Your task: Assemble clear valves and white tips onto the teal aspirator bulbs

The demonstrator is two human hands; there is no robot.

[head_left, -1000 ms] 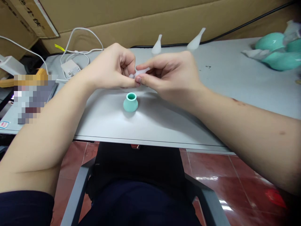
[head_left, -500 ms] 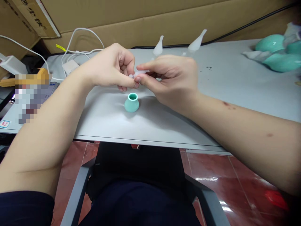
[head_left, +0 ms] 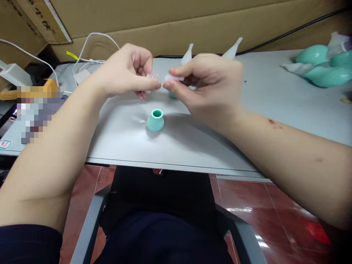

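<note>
The tapered piece (head_left: 176, 78) is white, the pot (head_left: 155, 123) mint-green

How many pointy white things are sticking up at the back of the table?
2: the left white point and the right white point, both partly hidden behind the right hand. That hand could be hiding more.

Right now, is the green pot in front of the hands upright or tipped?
Upright: the green pot sits with its opening facing up.

brown cardboard wall (head_left: 154, 22), red tiled floor (head_left: 265, 207)
</note>
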